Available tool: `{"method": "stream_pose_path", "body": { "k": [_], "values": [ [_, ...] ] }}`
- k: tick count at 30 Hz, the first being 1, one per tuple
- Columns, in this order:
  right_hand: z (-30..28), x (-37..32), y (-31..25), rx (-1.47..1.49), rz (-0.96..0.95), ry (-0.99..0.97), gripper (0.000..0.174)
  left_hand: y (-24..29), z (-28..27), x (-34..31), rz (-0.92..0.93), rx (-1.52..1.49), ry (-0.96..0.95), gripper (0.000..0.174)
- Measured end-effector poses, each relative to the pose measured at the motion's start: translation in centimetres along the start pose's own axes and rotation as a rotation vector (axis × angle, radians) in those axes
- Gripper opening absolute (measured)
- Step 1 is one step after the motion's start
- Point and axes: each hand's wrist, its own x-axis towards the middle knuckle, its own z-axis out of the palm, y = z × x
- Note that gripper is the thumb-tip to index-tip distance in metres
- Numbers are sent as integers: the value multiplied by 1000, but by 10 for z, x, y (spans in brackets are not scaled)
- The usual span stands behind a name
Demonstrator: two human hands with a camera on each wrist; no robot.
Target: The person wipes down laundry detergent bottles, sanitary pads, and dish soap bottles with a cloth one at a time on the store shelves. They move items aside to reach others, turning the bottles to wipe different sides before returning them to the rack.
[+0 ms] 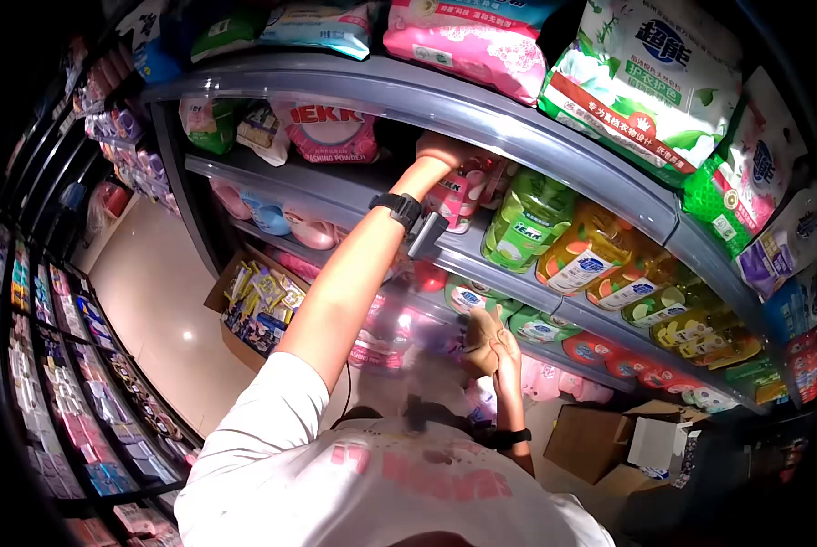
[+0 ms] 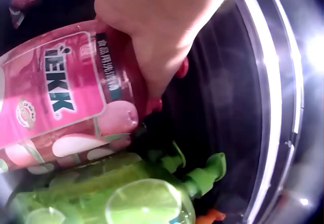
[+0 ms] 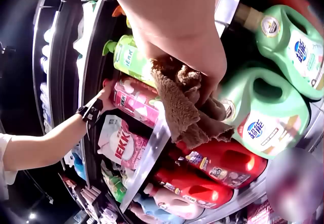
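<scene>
On the middle shelf stands a pink IEKK dish-soap bottle (image 2: pixel 76 90) with a red top. My left hand (image 1: pixel 441 151) reaches in under the shelf above and grips this bottle by its neck, the thumb coming down beside the red top (image 2: pixel 154 105). Close against the pink bottle is a green IEKK pump bottle (image 1: pixel 529 223). Lower down, my right hand (image 3: pixel 177 31) holds a crumpled brown cloth (image 3: pixel 177 105) in front of the shelf edge. Behind the cloth are green detergent jugs (image 3: pixel 271 112) and red jugs (image 3: pixel 225 160).
Yellow and orange bottles (image 1: pixel 590 260) line the same shelf to the right. Washing powder bags (image 1: pixel 326 128) stand to the left, and larger bags (image 1: pixel 645 82) fill the shelf above. An open carton of packets (image 1: pixel 262 305) and an opened box (image 1: pixel 590 442) sit on the floor.
</scene>
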Motion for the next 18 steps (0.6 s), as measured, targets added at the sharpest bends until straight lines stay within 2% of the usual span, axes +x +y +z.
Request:
{"method": "stream_pose_path", "body": {
  "k": [1,3,4,5,7,8,9,11,12,13,15,17,18],
  "values": [
    [4,4,8,41,12,6,40,3,-5,-2,7,-4,-20,68],
    [8,15,21,-100,-26,-30,40,10,-12,-13,-50,1,-44,66],
    [12,19,23,-91,-66,-33,39,11,-14,-25,-186,-213,77,60],
    [22,17,15,-96,-52,2,39,34,-40,-38,-250,-236,37,51],
    [30,22,13,-120,-135,-6,39,26,-36,-64,-128,-275,187,46],
    [35,21,7,-108,-89,25,40,26,-35,-77,-137,-203,246,44],
    [46,18,-2,-62,-66,44,39,36,-51,-89,-89,-260,291,42],
    [68,11,-15,71,-60,43,42,30,-61,-102,15,-312,221,41],
    [85,5,-29,80,-91,47,41,26,-62,-107,43,-410,267,35],
    [93,7,-31,38,-187,60,42,19,-59,-109,24,-477,234,43],
    [108,9,-49,-200,-427,180,40,8,-53,-112,105,-491,290,40],
    [144,-5,-95,-256,-610,206,40,11,-68,-117,97,-478,209,40],
    [160,-9,-115,-426,-798,187,41,9,-66,-121,129,-461,220,43]
  ]
}}
